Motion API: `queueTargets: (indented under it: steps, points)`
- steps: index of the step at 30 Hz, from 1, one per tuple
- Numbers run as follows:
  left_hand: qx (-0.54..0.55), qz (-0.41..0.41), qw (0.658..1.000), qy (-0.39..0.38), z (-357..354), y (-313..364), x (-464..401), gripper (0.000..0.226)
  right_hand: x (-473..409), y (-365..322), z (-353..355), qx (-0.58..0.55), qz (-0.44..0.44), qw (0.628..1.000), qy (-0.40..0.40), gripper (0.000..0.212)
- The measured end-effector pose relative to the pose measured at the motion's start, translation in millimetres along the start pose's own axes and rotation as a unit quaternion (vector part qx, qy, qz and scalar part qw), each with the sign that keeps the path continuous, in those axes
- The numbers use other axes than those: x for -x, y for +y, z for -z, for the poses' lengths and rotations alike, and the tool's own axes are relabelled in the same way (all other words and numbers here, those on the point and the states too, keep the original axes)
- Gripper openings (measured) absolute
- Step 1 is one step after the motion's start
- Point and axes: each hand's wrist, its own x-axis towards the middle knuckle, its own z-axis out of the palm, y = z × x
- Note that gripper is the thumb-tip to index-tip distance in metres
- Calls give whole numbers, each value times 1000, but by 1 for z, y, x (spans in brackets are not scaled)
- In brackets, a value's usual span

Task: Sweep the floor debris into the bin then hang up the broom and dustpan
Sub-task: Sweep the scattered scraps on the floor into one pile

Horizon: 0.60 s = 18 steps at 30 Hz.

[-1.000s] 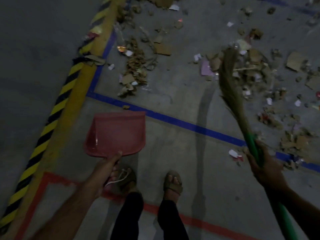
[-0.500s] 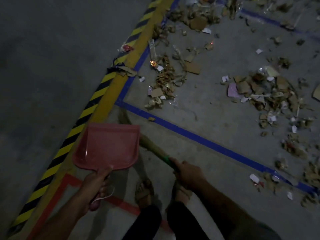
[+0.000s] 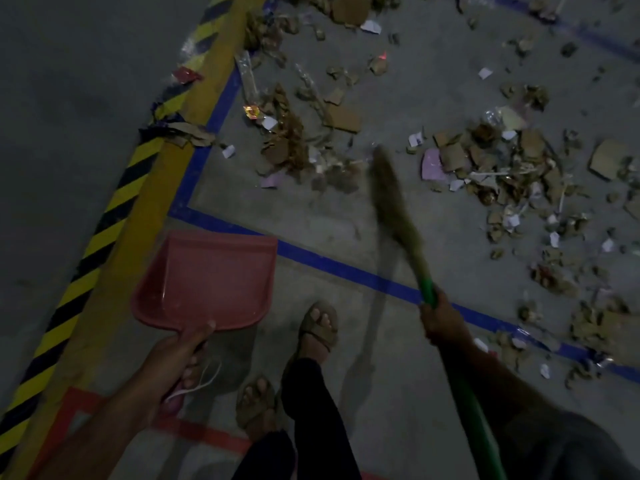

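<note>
My left hand (image 3: 175, 355) grips the handle of a red dustpan (image 3: 207, 278), held flat and empty above the floor near the blue line's corner. My right hand (image 3: 441, 320) grips the green handle of a grass broom (image 3: 398, 209). The broom's brush points up and left, with its blurred tip at the edge of a left pile of cardboard and paper debris (image 3: 294, 147). A larger debris pile (image 3: 502, 168) lies to the right of the brush. More scraps (image 3: 595, 323) lie on the blue line at the right. No bin is in view.
A blue floor line (image 3: 346, 268) runs from left to lower right and turns up along a yellow and black hazard stripe (image 3: 114, 206). Red tape (image 3: 204, 434) crosses the floor by my sandalled feet (image 3: 318, 327). Bare dark concrete lies left of the stripe.
The broom swung from low beside the dustpan up and right, its tip now at the left debris pile. My right hand moved right. The dustpan stayed in my left hand.
</note>
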Motion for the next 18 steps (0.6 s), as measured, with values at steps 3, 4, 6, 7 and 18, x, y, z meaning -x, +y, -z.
queueTargets:
  steps: [3,4,6,7,18]
  points:
    - [-17,-9,1000,-4,-25,25,-7,30,-38,20,73,-85,-43,994,56,56]
    - [-19,-11,1000,-7,-33,34,-10,31,-44,23,94,-113,-45,990,71,56]
    - [-29,-18,999,-10,-50,53,-11,32,-42,24,127,-134,-36,985,104,56]
    - [-30,-24,999,-10,-59,63,-11,31,-37,24,139,-127,-25,984,123,57]
    - [-20,-68,997,17,-94,146,0,39,41,-3,82,2,129,989,74,59]
